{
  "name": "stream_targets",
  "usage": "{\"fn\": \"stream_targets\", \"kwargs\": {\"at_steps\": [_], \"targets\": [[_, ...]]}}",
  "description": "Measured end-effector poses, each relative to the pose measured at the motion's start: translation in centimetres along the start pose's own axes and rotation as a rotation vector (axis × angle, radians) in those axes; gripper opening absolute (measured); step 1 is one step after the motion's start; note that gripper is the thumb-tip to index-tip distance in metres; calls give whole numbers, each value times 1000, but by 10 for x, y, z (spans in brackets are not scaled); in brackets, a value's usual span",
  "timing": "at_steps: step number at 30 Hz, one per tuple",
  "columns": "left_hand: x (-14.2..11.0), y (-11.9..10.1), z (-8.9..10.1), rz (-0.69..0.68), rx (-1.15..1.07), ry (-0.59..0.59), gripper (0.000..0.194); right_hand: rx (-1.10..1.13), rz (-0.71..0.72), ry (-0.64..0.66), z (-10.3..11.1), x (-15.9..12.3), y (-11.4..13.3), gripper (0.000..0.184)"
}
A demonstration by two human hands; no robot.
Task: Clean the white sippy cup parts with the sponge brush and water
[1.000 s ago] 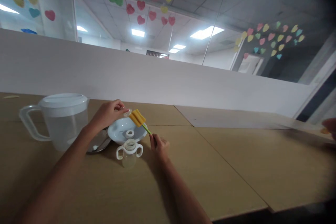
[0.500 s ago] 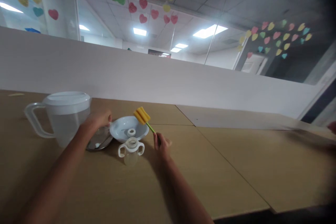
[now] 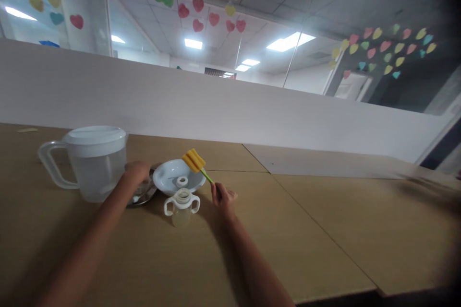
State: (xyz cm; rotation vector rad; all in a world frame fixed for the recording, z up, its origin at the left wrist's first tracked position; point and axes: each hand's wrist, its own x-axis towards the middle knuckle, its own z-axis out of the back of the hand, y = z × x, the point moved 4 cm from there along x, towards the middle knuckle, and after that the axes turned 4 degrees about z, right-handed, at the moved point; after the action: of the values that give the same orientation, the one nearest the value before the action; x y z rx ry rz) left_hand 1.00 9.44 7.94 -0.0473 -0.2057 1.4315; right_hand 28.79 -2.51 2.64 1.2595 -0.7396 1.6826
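Note:
My right hand is closed on the thin green handle of a sponge brush; its yellow sponge head is raised over the white bowl. A white ring lies inside the bowl. In front of the bowl stands a small clear bottle with two white handles, its top open. My left hand is down on a metal dish left of the bowl, fingers curled. Whether it holds anything is hidden.
A clear plastic jug with a white lid stands at the left on the wooden table. A low white partition runs behind the table. Glass with coloured heart stickers rises above it.
My left hand has come down from above the bowl, where it held a small clear piece against the sponge, to the metal dish. The right hand keeps the brush raised.

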Motion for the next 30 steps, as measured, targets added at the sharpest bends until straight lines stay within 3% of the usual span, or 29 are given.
{"fn": "stream_targets", "kwargs": {"at_steps": [5, 9, 13, 17, 20, 24, 27, 30], "targets": [[-9, -47, 13, -153, 22, -42, 28, -7, -16, 8, -4, -4, -4, 34], [-19, -87, -10, -278, 42, 1, 23, -22, -20, 15, -3, -3, -4, 37], [-20, -101, -38, -300, 87, 37, 22, -17, -11, 27, -1, -2, -3, 37], [-17, -101, -42, -311, 90, 39, 21, -12, -14, 18, -1, -3, -3, 37], [-17, -97, -22, -312, 71, 16, 18, 0, -49, 15, -2, -3, -6, 39], [-26, -81, 26, -297, -39, -65, 25, 18, -137, 13, -2, -4, -11, 40], [-38, -69, 60, -330, -384, -179, 27, 27, -183, 27, -2, -5, -10, 40], [-49, -69, 71, -389, -691, -161, 35, 60, -143, 35, 0, -4, -3, 37]]}}
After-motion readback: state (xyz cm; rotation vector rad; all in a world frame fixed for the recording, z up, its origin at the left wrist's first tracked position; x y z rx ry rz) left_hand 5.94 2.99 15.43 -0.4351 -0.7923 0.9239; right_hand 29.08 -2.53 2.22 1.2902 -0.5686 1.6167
